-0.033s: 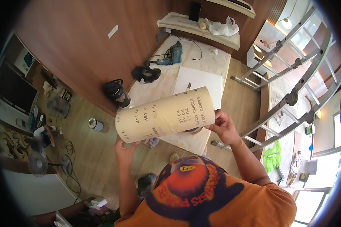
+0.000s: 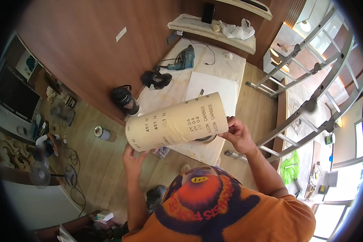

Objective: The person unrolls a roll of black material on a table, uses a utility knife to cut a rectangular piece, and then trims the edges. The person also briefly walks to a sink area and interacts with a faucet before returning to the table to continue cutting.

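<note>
A curled beige sheet of sandpaper (image 2: 177,125), its printed back facing up, is held out in front of me over the covered table. My left hand (image 2: 133,160) pinches its lower left corner from beneath. At the right end, my right hand (image 2: 238,135) grips the edge between thumb and fingers. A crease runs across the sheet's middle. Beneath it lies a white board (image 2: 220,82), with a thin dark-and-tan tool (image 2: 201,92) partly showing past the upper edge. A round dark-rimmed object (image 2: 209,139) peeks out under the lower edge, mostly hidden.
On the table (image 2: 193,152) lie a teal power drill (image 2: 184,59) and a black bundle (image 2: 156,79); a black flask (image 2: 125,100) stands at its left edge. A tin can (image 2: 102,133) is on the floor at left. Folding ladders (image 2: 306,109) fill the right side. A fan (image 2: 39,174) and cables lie far left.
The sandpaper has tilted slightly, its left end shifting a little to the right. Both hands keep their hold in nearly the same places.
</note>
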A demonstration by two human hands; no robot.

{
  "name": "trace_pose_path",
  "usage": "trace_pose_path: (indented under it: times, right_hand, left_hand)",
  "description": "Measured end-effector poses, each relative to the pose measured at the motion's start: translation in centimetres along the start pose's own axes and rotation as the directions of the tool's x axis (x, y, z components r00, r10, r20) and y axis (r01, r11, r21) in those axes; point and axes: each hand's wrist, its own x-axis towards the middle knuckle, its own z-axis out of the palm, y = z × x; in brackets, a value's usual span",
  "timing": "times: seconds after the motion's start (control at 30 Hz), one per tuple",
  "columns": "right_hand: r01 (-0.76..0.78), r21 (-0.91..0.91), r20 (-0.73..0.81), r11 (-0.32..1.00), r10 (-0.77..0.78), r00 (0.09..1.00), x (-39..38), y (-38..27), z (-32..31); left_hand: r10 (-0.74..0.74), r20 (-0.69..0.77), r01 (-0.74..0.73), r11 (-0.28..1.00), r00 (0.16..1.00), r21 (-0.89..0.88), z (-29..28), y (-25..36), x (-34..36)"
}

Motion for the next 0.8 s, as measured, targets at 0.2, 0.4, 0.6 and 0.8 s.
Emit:
trace_pose_path:
  times: [0.2,0.4,0.6,0.8]
  right_hand:
    - [-0.158,-0.160,-0.152,0.974,0.134,0.979,2.0,-1.5,0.2]
    - [-0.423,0.024,-0.268,0.906,0.413,0.870,1.9,0.0,-0.4]
    - [-0.572,0.230,-0.329,0.788,0.616,0.716,-1.1,2.7,-1.3]
    - [-0.486,0.053,-0.320,0.873,0.476,0.820,-3.2,3.3,-0.9]
  left_hand:
    - [0.226,-0.024,-0.212,0.940,0.974,0.268,0.4,4.7,-1.2]
    - [0.343,0.270,-0.434,0.769,0.900,0.469,3.7,7.2,-0.1]
    - [0.175,0.422,-0.386,0.780,0.890,0.492,5.5,2.6,1.1]
    - [-0.008,0.489,-0.290,0.796,0.872,0.531,6.5,2.4,1.5]
